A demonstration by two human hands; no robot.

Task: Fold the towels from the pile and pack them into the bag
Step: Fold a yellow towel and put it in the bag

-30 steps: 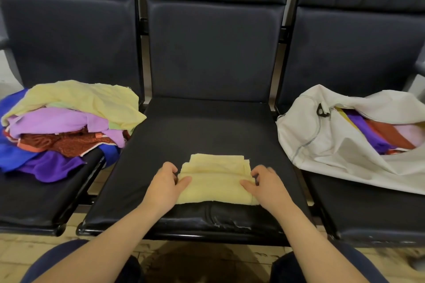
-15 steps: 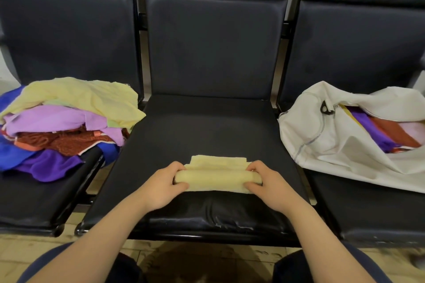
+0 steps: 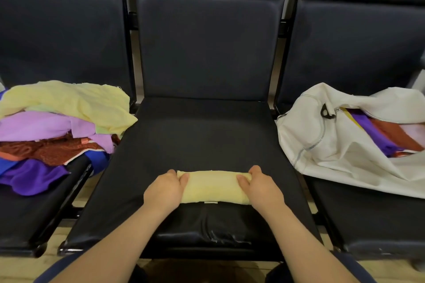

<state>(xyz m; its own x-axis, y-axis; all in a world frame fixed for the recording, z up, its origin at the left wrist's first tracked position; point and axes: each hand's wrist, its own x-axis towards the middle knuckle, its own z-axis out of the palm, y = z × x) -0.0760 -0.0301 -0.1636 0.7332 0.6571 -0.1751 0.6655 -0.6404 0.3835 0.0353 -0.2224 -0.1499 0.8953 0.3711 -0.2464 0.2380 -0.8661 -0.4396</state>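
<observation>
The left hand [image 3: 164, 190] and right hand [image 3: 262, 189] grip the rolled yellow towel [image 3: 213, 187] by its ends (fingers [image 3: 255, 169] curled round it) near the front edge of the seat [image 3: 202, 135], open room behind.

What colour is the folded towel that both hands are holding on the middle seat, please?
Pale yellow: the folded towel shows best in the head view.

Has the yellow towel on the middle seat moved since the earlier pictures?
Yes. The yellow towel is shorter: its far edge came toward the middle seat's front edge; its near edge stayed.
</observation>
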